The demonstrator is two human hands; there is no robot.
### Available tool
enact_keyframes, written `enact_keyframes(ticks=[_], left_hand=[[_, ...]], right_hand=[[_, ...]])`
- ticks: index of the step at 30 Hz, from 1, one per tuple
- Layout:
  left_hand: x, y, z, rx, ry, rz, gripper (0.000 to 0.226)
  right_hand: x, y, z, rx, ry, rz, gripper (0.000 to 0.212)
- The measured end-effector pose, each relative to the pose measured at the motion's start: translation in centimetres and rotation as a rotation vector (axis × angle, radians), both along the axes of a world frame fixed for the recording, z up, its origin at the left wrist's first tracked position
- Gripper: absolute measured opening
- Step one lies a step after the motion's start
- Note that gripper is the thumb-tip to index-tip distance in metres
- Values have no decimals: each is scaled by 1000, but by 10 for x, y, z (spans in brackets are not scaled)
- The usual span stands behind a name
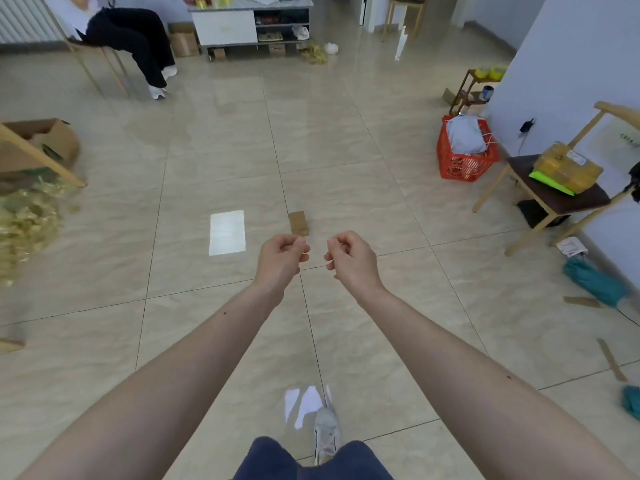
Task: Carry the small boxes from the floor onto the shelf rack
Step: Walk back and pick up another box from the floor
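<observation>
A small brown cardboard box (299, 222) lies on the tiled floor just beyond my hands. My left hand (282, 256) hangs in the air in front of me with its fingers curled and nothing in it. My right hand (349, 259) is held the same way beside it, fingers closed and empty. Both hands are apart from the box and nearer to me. A small dark shelf rack (471, 92) stands against the white wall at the far right, with yellow tape rolls (491, 73) on top.
A red basket (464, 161) with a grey bag sits right of centre. A wooden chair (554, 199) holds a yellow case. At left are an open carton (45, 143) and yellow scraps (27, 223). A seated person (131, 39) and a cabinet (249, 26) are far back.
</observation>
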State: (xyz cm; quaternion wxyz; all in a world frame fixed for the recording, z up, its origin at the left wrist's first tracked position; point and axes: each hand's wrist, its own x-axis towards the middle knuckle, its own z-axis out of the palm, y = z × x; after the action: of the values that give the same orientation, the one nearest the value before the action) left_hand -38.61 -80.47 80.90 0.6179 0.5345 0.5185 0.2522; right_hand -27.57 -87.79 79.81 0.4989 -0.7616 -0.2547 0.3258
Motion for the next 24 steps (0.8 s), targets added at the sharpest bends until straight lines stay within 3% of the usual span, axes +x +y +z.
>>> enact_keyframes(ticks=[8,18,24], left_hand=[[19,136,-6,-22,22,15,9],[21,323,-12,26,88,-165,19],[42,415,-18,3,76,-254,11]], right_hand=[[21,139,-14,-39,7,43,17],[19,307,-26,-40,66,-113,15],[32,386,-28,-42,84,-198,13]])
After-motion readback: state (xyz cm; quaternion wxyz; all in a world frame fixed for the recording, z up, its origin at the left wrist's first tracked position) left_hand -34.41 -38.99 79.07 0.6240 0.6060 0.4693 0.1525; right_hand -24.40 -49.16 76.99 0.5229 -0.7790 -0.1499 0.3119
